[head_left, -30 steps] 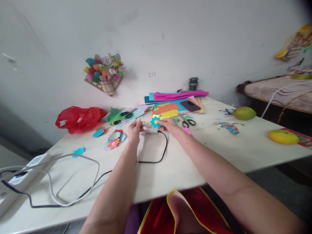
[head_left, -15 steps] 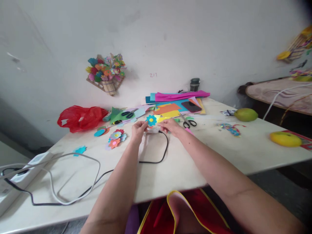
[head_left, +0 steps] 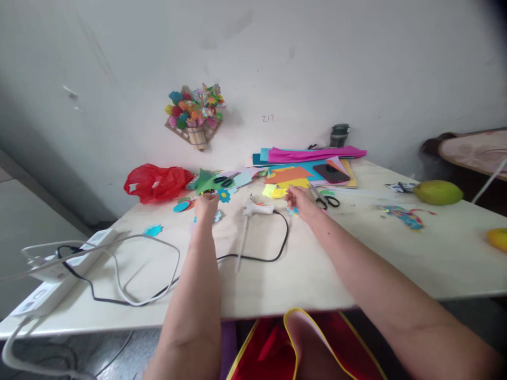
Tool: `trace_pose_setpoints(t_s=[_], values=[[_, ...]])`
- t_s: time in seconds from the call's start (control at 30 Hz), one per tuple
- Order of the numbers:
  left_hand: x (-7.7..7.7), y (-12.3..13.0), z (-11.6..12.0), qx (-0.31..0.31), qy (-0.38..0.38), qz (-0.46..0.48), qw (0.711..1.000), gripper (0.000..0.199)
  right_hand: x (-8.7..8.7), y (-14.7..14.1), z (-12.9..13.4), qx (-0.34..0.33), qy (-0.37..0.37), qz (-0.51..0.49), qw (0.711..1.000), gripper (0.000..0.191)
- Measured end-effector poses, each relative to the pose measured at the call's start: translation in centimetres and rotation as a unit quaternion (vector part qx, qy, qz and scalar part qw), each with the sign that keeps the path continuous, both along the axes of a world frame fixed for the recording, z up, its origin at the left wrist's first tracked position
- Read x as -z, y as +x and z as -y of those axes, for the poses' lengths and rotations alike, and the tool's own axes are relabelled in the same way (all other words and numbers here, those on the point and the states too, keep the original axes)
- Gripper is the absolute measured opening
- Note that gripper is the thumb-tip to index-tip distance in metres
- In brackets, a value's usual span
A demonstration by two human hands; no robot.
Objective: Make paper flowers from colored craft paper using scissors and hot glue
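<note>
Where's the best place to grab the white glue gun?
Probably grip the glue gun by its handle, fingers coming from above on the right. It lies flat with the handle pointing right. Mind the black cord at the handle's end; the nozzle points away, and the long stick reaches toward you.

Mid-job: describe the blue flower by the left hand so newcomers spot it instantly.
Over the white table, below the wall bouquet, is the left hand. The blue flower is just right of it. Its yellow centre distinguishes it from the plain blue cutout farther left.
</note>
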State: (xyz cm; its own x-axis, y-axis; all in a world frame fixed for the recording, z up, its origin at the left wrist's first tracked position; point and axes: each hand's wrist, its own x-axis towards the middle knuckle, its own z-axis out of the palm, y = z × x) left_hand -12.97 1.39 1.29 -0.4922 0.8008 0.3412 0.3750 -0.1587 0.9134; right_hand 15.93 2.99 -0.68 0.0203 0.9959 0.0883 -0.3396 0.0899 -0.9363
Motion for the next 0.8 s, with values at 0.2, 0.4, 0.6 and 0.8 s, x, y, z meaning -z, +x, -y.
trace_pose_setpoints(t_s=[0.2, 0.4, 0.6, 0.8], values=[[-1.5, -1.9, 1.3, -0.196, -0.187, -0.132, 0.953, 0.015, 0.4, -0.9, 0.3, -0.012, 0.016, 0.057, 0.998, 0.022], [-3.0, -2.4, 2.6, -0.225, -0.272, -0.268, 0.896, 0.035, 0.5, -1.0, 0.2, -0.003, 0.028, 0.074, 0.997, 0.019], [-4.8, 2.1, 2.2, -0.18, -0.106, -0.197, 0.958, 0.03, 0.0, -1.8, 1.0, -0.02, 0.061, 0.08, 0.995, 0.02], [-2.2, 9.3, 1.2, 0.193, -0.036, 0.063, 0.978, 0.038, -0.5, -2.3, 1.6, -0.021, 0.11, 0.094, 0.989, 0.025]])
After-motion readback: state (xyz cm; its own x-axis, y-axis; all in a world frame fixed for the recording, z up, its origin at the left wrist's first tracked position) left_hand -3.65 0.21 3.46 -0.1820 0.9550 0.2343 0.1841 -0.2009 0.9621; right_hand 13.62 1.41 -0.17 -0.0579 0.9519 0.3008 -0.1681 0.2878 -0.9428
